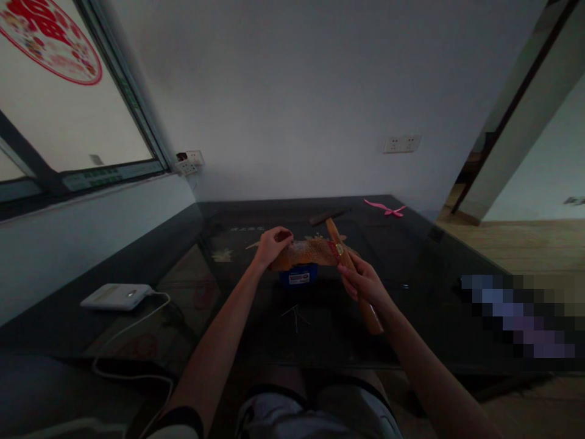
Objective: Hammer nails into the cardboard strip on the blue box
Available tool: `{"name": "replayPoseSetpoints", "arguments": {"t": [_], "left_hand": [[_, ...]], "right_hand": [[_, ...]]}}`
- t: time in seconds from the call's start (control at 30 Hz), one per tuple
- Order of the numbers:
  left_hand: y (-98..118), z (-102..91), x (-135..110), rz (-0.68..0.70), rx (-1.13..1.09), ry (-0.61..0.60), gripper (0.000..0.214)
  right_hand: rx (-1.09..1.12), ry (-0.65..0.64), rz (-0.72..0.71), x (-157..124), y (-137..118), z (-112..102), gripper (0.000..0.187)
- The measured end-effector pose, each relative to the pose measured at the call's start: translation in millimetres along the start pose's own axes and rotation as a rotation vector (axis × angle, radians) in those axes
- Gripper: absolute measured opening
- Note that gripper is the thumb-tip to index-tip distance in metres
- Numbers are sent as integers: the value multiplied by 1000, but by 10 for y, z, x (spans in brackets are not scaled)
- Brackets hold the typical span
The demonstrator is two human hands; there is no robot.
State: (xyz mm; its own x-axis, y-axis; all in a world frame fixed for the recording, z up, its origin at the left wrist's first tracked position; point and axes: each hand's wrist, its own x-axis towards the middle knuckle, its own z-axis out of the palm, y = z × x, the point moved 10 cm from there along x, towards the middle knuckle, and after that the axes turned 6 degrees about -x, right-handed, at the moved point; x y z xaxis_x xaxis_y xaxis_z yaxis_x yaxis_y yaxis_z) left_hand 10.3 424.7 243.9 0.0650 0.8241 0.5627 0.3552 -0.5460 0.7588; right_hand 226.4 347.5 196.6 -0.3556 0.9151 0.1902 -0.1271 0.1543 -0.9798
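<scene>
My right hand [363, 279] is wrapped round the wooden handle of a hammer [351, 262]. Its dark metal head is raised at the far end, above the tabletop. A long brown and orange piece with a rough, grainy surface [311, 251] lies across a small blue box with a white label [298, 275]. At the left end of this piece is my left hand [273, 247], fingers pinched together on top of it. Whatever sits between those fingertips is too small to make out. Several thin nails [296, 317] lie loose on the table nearer to me.
The dark glossy table [219, 341] reaches back to the wall. On its left lies a white power bank [117, 297] with a cable running off the front edge. A pink ribbon [386, 209] is at the back right. A blurred-out object [516, 314] lies at the right edge.
</scene>
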Motion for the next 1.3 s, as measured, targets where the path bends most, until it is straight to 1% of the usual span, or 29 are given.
{"name": "replayPoseSetpoints", "arguments": {"t": [0.37, 0.43, 0.5, 0.57, 0.67, 0.77, 0.83, 0.93, 1.0, 1.1, 1.2, 1.3], "left_hand": [[47, 55, -60, 28, 123, -87, 11], [48, 57, -61, 32, 138, -95, 11], [34, 61, -57, 23, 148, -101, 11], [8, 66, -50, 8, 142, -107, 11], [-33, 85, -45, -3, 121, -123, 12], [-72, 88, -48, -8, 118, -123, 11], [-88, 76, -51, -10, 121, -108, 11], [-93, 65, -56, -12, 143, -93, 11], [-87, 66, -58, -13, 174, -93, 11], [-72, 71, -60, -9, 199, -100, 10], [-64, 79, -63, -7, 177, -112, 9], [-39, 80, -66, 1, 184, -116, 8]], "right_hand": [[-12, -2, 17, 2, 70, 35, 67], [-21, 16, 20, 3, 62, 29, 69], [-69, 5, 29, 4, 28, 52, 70], [-151, -27, 33, 4, -59, 98, 70], [-293, -61, 32, 9, -282, 162, 66], [-408, -106, 24, 40, -533, 234, 57], [-474, -155, 33, 71, -648, 290, 51], [-562, -238, 77, 107, -722, 363, 45], [-616, -271, 103, 120, -756, 386, 42], [-659, -264, 100, 134, -847, 376, 41], [-636, -240, 72, 143, -927, 360, 41], [-658, -250, 68, 145, -909, 375, 41]]}}
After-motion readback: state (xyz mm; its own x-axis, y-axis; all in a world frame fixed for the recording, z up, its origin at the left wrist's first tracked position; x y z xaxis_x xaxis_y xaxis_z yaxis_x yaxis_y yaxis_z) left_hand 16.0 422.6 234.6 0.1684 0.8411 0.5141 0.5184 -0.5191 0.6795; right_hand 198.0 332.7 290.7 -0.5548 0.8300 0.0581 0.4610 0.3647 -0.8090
